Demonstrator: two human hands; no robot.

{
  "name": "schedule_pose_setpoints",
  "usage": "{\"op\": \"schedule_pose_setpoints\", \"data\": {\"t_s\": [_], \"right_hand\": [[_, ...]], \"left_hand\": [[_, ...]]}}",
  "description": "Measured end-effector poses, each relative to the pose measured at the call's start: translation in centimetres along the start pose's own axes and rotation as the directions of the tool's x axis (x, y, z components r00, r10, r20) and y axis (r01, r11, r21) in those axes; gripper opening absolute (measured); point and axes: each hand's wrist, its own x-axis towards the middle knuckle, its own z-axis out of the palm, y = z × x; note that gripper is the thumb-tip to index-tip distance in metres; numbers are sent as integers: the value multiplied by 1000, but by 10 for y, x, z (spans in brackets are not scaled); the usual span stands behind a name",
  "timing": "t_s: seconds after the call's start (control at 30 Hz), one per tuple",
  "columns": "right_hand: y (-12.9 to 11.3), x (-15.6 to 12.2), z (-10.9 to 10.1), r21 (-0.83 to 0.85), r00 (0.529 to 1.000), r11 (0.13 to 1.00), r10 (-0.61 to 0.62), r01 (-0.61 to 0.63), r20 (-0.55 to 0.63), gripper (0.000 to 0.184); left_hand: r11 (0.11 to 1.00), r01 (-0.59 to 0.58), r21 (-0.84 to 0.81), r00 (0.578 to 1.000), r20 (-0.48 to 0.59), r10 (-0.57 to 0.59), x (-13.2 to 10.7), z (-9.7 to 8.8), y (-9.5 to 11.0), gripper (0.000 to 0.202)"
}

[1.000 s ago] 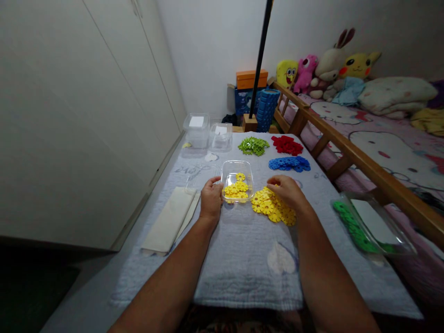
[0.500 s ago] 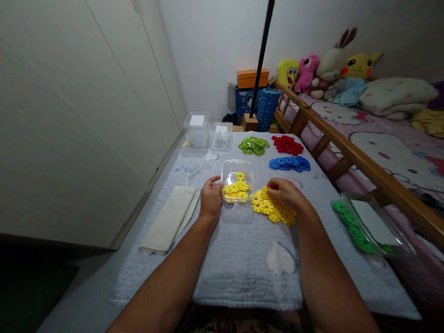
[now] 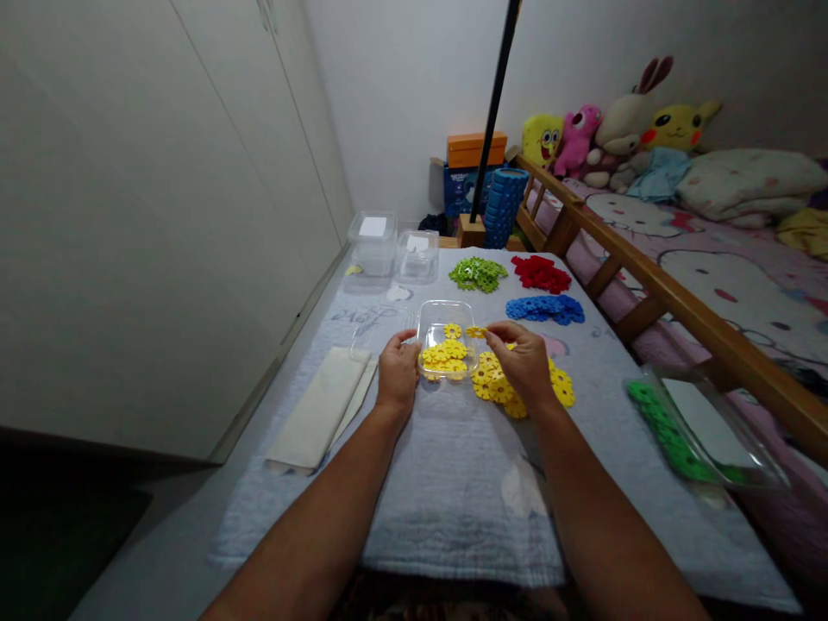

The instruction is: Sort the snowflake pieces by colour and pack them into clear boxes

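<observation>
A clear plastic container [image 3: 446,310] stands in the middle of the table with several yellow flower-shaped discs [image 3: 445,352] inside. My left hand [image 3: 398,373] is closed on the container's left side. Between thumb and fingertips, my right hand [image 3: 523,358] pinches one yellow flower-shaped disc [image 3: 477,332], held by the container's right rim. Below that hand a pile of yellow discs [image 3: 492,384] lies on the cloth, partly hidden by the hand and wrist.
Light green [image 3: 477,274], red [image 3: 541,273] and blue pieces [image 3: 545,309] lie in piles at the back. Clear containers [image 3: 373,246] stand back left. A folded beige cloth [image 3: 320,410] lies left; a clear box of green pieces [image 3: 705,431] sits at the right edge, beside a wooden bed rail [image 3: 647,276].
My right hand has lifted a yellow disc from the pile and moved left to the container's rim. My left hand keeps its place at the container.
</observation>
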Motion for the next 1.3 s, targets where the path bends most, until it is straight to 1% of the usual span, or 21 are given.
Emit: {"op": "schedule_pose_setpoints", "data": {"t_s": [0.13, 0.3, 0.37, 0.47, 0.53, 0.6, 0.67, 0.73, 0.8, 0.83, 0.9, 1.0, 1.1, 1.2, 1.3], "right_hand": [[-1, -5, 13, -37, 1000, 999, -2, 2, -10, 19], [-4, -6, 18, 84, 998, 995, 53, -50, -28, 26], [-5, -6, 16, 102, 998, 994, 53, -48, -45, 26], [-2, -3, 8, 81, 995, 996, 49, -41, -92, 26], [5, 2, 1, 49, 991, 998, 45, -39, -126, 26], [16, 7, -6, -19, 989, 998, 52, -55, -137, 26], [27, 11, -12, -147, 995, 986, 74, -83, -66, 25], [36, 13, -17, -332, 991, 939, 119, -90, 68, 23], [40, 12, -19, -512, 967, 857, 180, -65, 178, 23], [39, 11, -19, -584, 955, 811, 208, -47, 213, 25], [35, 7, -19, -676, 929, 737, 248, 4, 275, 28], [28, 2, -17, -723, 882, 684, 279, 94, 379, 28], [25, 0, -15, -727, 861, 676, 293, 121, 415, 27], [27, 0, -14, -699, 868, 709, 288, 91, 405, 27], [31, 4, -16, -640, 896, 767, 260, 35, 361, 22]], "left_hand": [[1000, 10, -7, 1000, -1, -10, -1, 0, 1, 42], [1000, 2, -11, 1000, 2, -2, -1, 1, 1, 41], [1000, -4, -8, 1000, 4, 4, -1, 0, 1, 41], [1000, -10, 0, 1000, 0, 10, 0, 0, 0, 40], [1000, -8, -4, 1000, -2, 8, 0, 0, 0, 41], [1000, -7, -7, 1000, -1, 7, 0, 0, 0, 41], [1000, -10, 1, 1000, 0, 10, 0, 0, 0, 42], [1000, -12, 12, 1000, 0, 12, 0, 0, 1, 42], [1000, -7, 14, 1000, -2, 7, -1, 0, 1, 42], [1000, -4, 12, 1000, -2, 4, -1, 0, 2, 43], [1000, -2, 6, 1000, -2, 2, -2, 0, 2, 43], [1000, -4, 7, 1000, 1, 4, -2, 0, 3, 42], [1000, 2, 1, 1000, 0, -2, -2, 1, 3, 42], [1000, 5, -13, 1000, 0, -5, -2, 1, 2, 42], [1000, 2, -6, 1000, 3, -2, -1, 0, 1, 42]]}}
